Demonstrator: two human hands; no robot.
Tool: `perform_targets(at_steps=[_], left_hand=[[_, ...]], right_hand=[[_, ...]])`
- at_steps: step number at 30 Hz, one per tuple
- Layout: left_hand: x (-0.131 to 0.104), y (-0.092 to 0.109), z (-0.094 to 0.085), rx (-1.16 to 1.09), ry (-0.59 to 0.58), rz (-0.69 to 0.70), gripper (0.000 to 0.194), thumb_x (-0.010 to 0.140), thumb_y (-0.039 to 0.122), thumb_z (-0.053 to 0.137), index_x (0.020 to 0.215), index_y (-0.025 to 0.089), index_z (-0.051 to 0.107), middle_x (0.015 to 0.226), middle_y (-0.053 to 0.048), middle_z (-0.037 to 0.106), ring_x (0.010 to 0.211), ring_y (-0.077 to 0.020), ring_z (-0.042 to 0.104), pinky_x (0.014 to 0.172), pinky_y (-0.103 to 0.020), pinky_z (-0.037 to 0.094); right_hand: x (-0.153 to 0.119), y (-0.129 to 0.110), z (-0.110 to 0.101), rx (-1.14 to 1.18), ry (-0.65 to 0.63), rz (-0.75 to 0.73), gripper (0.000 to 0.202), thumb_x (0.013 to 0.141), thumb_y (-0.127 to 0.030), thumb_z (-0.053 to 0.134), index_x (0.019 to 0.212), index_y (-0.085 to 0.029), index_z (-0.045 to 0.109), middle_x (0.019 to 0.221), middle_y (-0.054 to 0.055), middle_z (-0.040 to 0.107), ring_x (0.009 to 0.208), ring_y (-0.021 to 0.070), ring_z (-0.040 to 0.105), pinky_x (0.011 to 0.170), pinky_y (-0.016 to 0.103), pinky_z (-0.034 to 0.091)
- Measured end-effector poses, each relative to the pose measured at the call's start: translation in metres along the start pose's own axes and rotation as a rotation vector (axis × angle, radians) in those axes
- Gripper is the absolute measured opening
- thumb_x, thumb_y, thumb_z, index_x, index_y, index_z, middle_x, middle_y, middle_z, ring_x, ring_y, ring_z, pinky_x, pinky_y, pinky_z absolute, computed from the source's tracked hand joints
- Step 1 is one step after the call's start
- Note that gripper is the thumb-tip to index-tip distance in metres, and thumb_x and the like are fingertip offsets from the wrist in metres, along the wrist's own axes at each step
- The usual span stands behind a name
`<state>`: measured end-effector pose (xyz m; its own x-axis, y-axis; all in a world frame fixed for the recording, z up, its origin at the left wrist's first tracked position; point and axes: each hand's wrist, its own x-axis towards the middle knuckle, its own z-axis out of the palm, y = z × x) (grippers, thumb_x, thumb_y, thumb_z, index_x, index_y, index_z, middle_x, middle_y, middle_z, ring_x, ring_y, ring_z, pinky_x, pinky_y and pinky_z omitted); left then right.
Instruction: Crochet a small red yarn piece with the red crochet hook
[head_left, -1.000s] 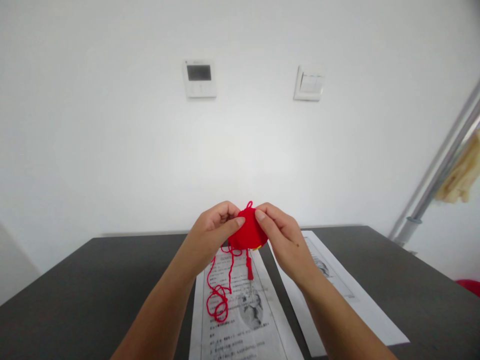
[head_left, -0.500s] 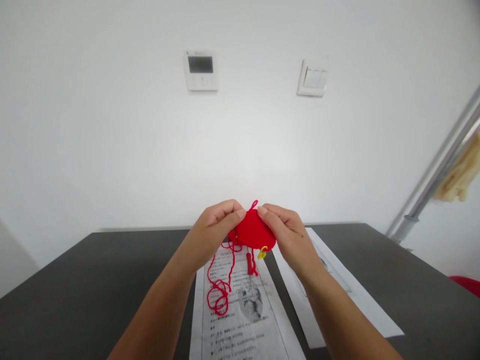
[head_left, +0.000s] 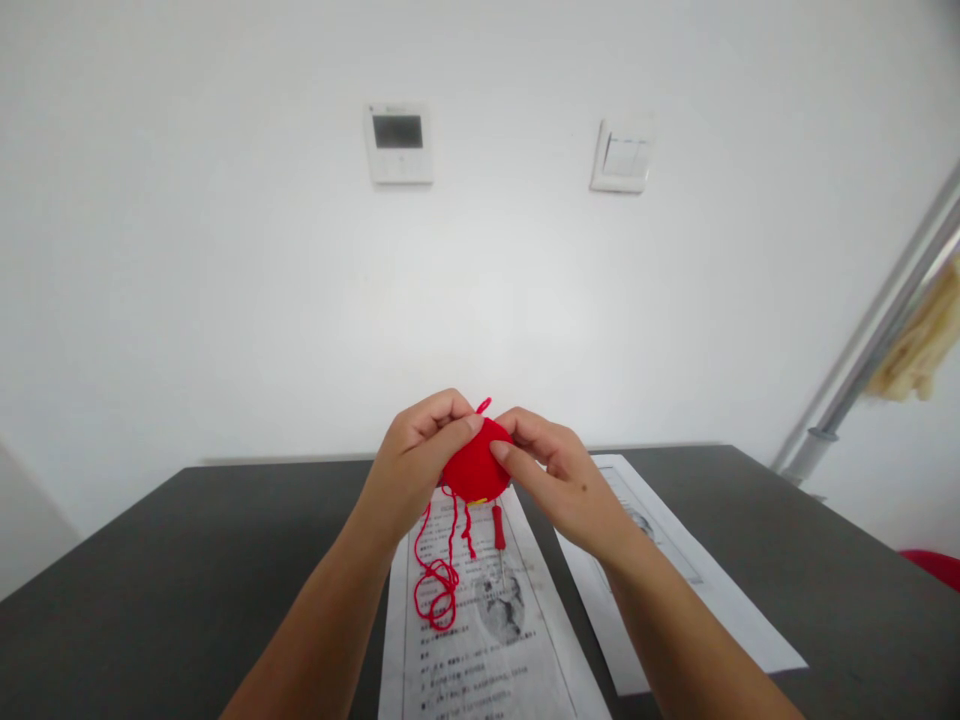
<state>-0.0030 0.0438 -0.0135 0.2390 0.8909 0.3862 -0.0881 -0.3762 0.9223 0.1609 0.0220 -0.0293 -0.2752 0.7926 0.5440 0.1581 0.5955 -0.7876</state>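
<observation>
Between my two hands is a round red crochet piece (head_left: pixel 474 470), raised above the table. My left hand (head_left: pixel 420 450) pinches its upper left edge, thumb in front. My right hand (head_left: pixel 559 475) grips the right side, with the thumb on the front face and the fingers behind. A small yarn loop (head_left: pixel 484 405) sticks up at the top. Something yellow (head_left: pixel 477 501) shows at the bottom edge. Red yarn (head_left: pixel 436 595) trails down and lies coiled on a printed sheet (head_left: pixel 457 680). Beneath the piece lies a red-handled crochet hook (head_left: pixel 499 527) with a thin metal shaft.
A second printed sheet (head_left: pixel 637 660) lies to the right on the dark table (head_left: pixel 247 560). The white wall behind carries a panel with a screen (head_left: pixel 400 143) and a light switch (head_left: pixel 622 156). At the right stand a metal pole (head_left: pixel 862 370) and a hanging beige cloth (head_left: pixel 919 340).
Both hands have moved slightly left with the crochet piece, which now looks rounder and turned. My right thumb has shifted from its top edge onto its face. The yellow bit is mostly hidden.
</observation>
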Motion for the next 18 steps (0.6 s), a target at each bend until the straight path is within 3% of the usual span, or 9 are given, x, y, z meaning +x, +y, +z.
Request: perform_targets(at_steps=[4, 9, 13, 18], left_hand=[[0.0020, -0.0022, -0.0010, -0.115, -0.002, -0.093, 0.030, 0.072, 0.040, 0.075, 0.062, 0.019, 0.056, 0.051, 0.006, 0.050, 0.047, -0.0078, 0.040, 0.047, -0.021, 0.029], [0.0044, -0.0028, -0.0014, -0.182, -0.036, -0.146, 0.041, 0.070, 0.050, 0.081, 0.064, 0.019, 0.055, 0.055, 0.005, 0.055, 0.050, -0.0091, 0.046, 0.050, -0.021, 0.037], [0.0076, -0.0057, -0.0024, -0.112, 0.000, -0.045, 0.036, 0.080, 0.051, 0.074, 0.072, 0.018, 0.062, 0.068, 0.002, 0.062, 0.065, -0.0131, 0.056, 0.065, -0.025, 0.047], [0.0043, -0.0038, -0.0026, 0.194, 0.101, 0.129, 0.031, 0.093, 0.047, 0.058, 0.079, 0.020, 0.063, 0.078, 0.000, 0.064, 0.079, -0.0170, 0.058, 0.078, -0.030, 0.045]], right_hand=[[0.0000, 0.0012, -0.0011, -0.061, 0.003, -0.058, 0.020, 0.096, -0.033, 0.051, 0.086, -0.020, 0.062, 0.078, 0.000, 0.062, 0.071, 0.0152, 0.054, 0.069, 0.032, 0.043], [-0.0002, 0.0036, -0.0021, -0.014, 0.057, -0.029, 0.020, 0.097, -0.034, 0.052, 0.087, -0.020, 0.064, 0.078, 0.000, 0.064, 0.070, 0.0148, 0.056, 0.067, 0.031, 0.044], [0.0016, 0.0055, -0.0016, 0.087, 0.182, 0.010, 0.019, 0.095, -0.036, 0.056, 0.088, -0.020, 0.065, 0.076, 0.000, 0.066, 0.068, 0.0140, 0.057, 0.064, 0.029, 0.045], [0.0045, 0.0044, 0.0009, 0.226, 0.320, -0.006, 0.016, 0.094, -0.038, 0.061, 0.090, -0.022, 0.062, 0.071, -0.003, 0.065, 0.064, 0.0135, 0.059, 0.060, 0.026, 0.048]])
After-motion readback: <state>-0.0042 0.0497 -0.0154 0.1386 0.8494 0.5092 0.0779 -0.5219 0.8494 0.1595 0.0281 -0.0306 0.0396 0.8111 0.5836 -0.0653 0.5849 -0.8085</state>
